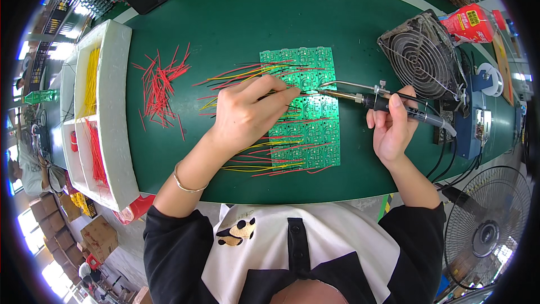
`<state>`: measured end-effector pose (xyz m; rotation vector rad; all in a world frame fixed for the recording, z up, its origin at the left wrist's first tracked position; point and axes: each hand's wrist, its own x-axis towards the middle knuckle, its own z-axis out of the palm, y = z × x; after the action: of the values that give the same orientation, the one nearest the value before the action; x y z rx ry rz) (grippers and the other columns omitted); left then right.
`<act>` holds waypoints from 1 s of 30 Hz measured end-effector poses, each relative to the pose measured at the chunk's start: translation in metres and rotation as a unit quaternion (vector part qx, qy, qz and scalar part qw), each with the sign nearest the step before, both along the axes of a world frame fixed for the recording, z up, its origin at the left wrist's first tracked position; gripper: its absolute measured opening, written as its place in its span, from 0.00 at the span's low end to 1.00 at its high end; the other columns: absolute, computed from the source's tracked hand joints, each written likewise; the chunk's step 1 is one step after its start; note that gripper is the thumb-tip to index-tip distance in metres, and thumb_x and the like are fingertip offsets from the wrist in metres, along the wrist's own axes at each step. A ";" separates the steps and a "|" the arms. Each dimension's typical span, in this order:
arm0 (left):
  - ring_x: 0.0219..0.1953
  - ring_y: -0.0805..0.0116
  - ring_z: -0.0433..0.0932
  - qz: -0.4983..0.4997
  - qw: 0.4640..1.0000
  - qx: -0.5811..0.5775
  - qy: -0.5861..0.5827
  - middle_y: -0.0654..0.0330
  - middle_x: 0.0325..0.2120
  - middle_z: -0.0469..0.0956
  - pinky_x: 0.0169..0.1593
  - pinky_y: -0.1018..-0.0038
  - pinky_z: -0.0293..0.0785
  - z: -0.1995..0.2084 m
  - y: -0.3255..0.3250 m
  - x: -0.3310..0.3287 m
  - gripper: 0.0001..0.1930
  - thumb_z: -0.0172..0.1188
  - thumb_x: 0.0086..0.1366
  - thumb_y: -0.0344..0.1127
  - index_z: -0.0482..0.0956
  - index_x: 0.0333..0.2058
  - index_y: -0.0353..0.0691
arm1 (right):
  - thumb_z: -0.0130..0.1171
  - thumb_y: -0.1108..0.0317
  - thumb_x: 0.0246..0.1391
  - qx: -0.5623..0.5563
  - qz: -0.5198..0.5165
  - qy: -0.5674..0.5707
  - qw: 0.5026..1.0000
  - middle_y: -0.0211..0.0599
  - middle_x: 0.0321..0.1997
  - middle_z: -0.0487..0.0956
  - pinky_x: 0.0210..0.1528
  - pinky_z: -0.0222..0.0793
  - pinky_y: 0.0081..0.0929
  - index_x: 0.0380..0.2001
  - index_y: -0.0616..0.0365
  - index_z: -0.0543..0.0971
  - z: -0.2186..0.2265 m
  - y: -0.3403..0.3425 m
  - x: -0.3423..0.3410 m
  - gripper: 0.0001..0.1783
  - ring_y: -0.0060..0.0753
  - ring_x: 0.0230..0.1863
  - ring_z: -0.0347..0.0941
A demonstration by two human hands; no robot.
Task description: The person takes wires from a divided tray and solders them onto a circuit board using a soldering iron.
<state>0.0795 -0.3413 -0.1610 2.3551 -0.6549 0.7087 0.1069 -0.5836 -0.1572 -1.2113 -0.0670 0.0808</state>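
A green circuit board panel (pixel 315 135) lies on the dark green table, with red, yellow and black wires (pixel 264 152) reaching out from it to the left. My right hand (pixel 395 126) is closed round a soldering iron (pixel 368 101) with a thin metal feed tube (pixel 349 84) along it. The iron's tip is over the upper middle of the board. My left hand (pixel 253 107) is closed, its thumb and forefinger pinched on a red wire (pixel 309 94) close to that tip. Whether the tip touches the board cannot be made out.
On the left, loose red wires (pixel 162 87) lie beside a white foam tray (pixel 115 112) holding yellow and red wires. At the right stand a small fume fan (pixel 421 53), a red package (pixel 471 24), a blue solder station (pixel 478 126) with cables, and a big floor fan (pixel 486 236).
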 end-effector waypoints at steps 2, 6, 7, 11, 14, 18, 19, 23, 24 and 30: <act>0.17 0.76 0.70 0.000 1.000 -0.005 0.006 0.66 0.22 0.72 0.19 0.79 0.65 0.001 0.000 0.000 0.14 0.62 0.38 0.21 0.80 0.28 0.41 | 0.50 0.68 0.53 -0.001 0.002 0.002 1.000 0.24 0.18 0.60 0.16 0.59 0.19 0.24 0.53 0.59 0.000 0.000 0.000 0.11 0.14 0.13 0.56; 0.18 0.76 0.70 0.002 1.000 -0.012 0.023 0.65 0.22 0.72 0.19 0.79 0.66 0.000 0.000 -0.001 0.15 0.62 0.38 0.21 0.81 0.29 0.41 | 0.49 0.68 0.54 -0.006 0.005 0.003 1.000 0.24 0.18 0.60 0.16 0.59 0.19 0.24 0.53 0.59 0.000 0.001 0.000 0.11 0.14 0.13 0.56; 0.18 0.76 0.70 0.002 1.000 -0.012 0.023 0.65 0.22 0.72 0.19 0.79 0.66 0.001 0.000 0.000 0.15 0.62 0.38 0.21 0.81 0.29 0.41 | 0.49 0.68 0.54 -0.005 0.003 0.006 1.000 0.24 0.17 0.60 0.16 0.59 0.19 0.24 0.53 0.59 0.000 0.001 0.000 0.10 0.14 0.13 0.56; 0.18 0.76 0.71 -0.001 0.999 -0.025 0.037 0.65 0.22 0.73 0.19 0.80 0.67 0.002 0.000 0.000 0.15 0.61 0.37 0.20 0.81 0.29 0.40 | 0.50 0.68 0.54 -0.003 0.010 0.003 1.000 0.24 0.17 0.60 0.16 0.59 0.19 0.24 0.53 0.59 -0.001 0.000 0.000 0.11 0.14 0.13 0.56; 0.18 0.76 0.71 0.000 0.999 -0.030 0.043 0.65 0.22 0.73 0.20 0.80 0.68 0.002 0.000 0.000 0.15 0.61 0.37 0.20 0.81 0.29 0.40 | 0.49 0.68 0.54 -0.009 0.005 0.003 1.000 0.24 0.16 0.59 0.16 0.59 0.19 0.23 0.53 0.59 0.001 0.001 0.000 0.11 0.14 0.12 0.56; 0.18 0.76 0.71 0.001 0.999 -0.030 0.046 0.65 0.22 0.73 0.20 0.80 0.67 0.002 0.000 0.000 0.15 0.61 0.38 0.20 0.81 0.28 0.41 | 0.49 0.67 0.54 -0.004 0.011 -0.005 1.000 0.25 0.15 0.60 0.15 0.58 0.19 0.23 0.53 0.59 0.001 -0.001 0.003 0.11 0.15 0.12 0.56; 0.18 0.76 0.71 0.001 0.998 -0.030 0.046 0.65 0.22 0.73 0.20 0.80 0.67 0.001 0.000 0.000 0.15 0.61 0.38 0.20 0.81 0.28 0.41 | 0.48 0.67 0.54 -0.003 0.018 -0.013 1.000 0.25 0.15 0.60 0.15 0.58 0.19 0.23 0.53 0.59 0.002 -0.001 0.003 0.11 0.15 0.12 0.56; 0.19 0.75 0.72 0.008 0.999 -0.026 0.039 0.69 0.23 0.72 0.19 0.79 0.67 -0.001 0.000 0.000 0.12 0.61 0.40 0.24 0.80 0.28 0.44 | 0.49 0.67 0.54 0.001 0.009 -0.001 1.000 0.25 0.15 0.61 0.15 0.58 0.18 0.23 0.53 0.59 0.003 0.001 0.003 0.11 0.15 0.13 0.56; 0.19 0.75 0.72 0.009 0.999 -0.025 0.041 0.69 0.23 0.72 0.19 0.79 0.67 -0.001 0.000 0.000 0.12 0.61 0.40 0.24 0.80 0.28 0.44 | 0.49 0.67 0.54 0.000 0.010 0.002 1.000 0.25 0.15 0.60 0.15 0.58 0.18 0.23 0.53 0.59 0.003 0.001 0.003 0.11 0.15 0.13 0.56; 0.19 0.75 0.72 0.008 0.999 -0.025 0.046 0.69 0.23 0.72 0.19 0.79 0.67 -0.001 0.000 0.000 0.12 0.61 0.41 0.24 0.80 0.28 0.44 | 0.49 0.67 0.54 -0.008 0.010 0.015 1.000 0.24 0.16 0.60 0.16 0.58 0.19 0.24 0.53 0.59 0.000 0.000 0.001 0.11 0.14 0.13 0.56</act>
<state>0.0795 -0.3412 -0.1615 2.3342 -0.5718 0.6128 0.1083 -0.5839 -0.1569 -1.2245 -0.0525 0.1174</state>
